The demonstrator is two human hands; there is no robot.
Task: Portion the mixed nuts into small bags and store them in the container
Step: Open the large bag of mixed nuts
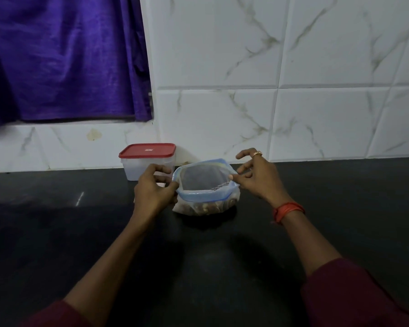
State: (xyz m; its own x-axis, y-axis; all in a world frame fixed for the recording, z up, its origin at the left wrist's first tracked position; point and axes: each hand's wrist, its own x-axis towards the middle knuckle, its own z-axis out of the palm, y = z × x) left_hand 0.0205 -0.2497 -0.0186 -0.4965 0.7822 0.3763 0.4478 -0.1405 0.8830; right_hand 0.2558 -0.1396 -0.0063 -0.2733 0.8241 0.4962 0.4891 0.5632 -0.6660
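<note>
A clear zip bag (206,185) with a blue rim stands on the black counter, its mouth pulled wide. Brown mixed nuts (204,206) lie in its bottom. My left hand (155,190) pinches the rim's left edge. My right hand (257,178) pinches the right edge between thumb and forefinger, the other fingers spread. Just behind my left hand, against the wall, stands a translucent container (141,166) with a red lid (148,150) on it.
The black counter (198,256) stretches from the tiled wall (293,102) toward me. A purple curtain (62,60) hangs at the upper left above a tiled ledge.
</note>
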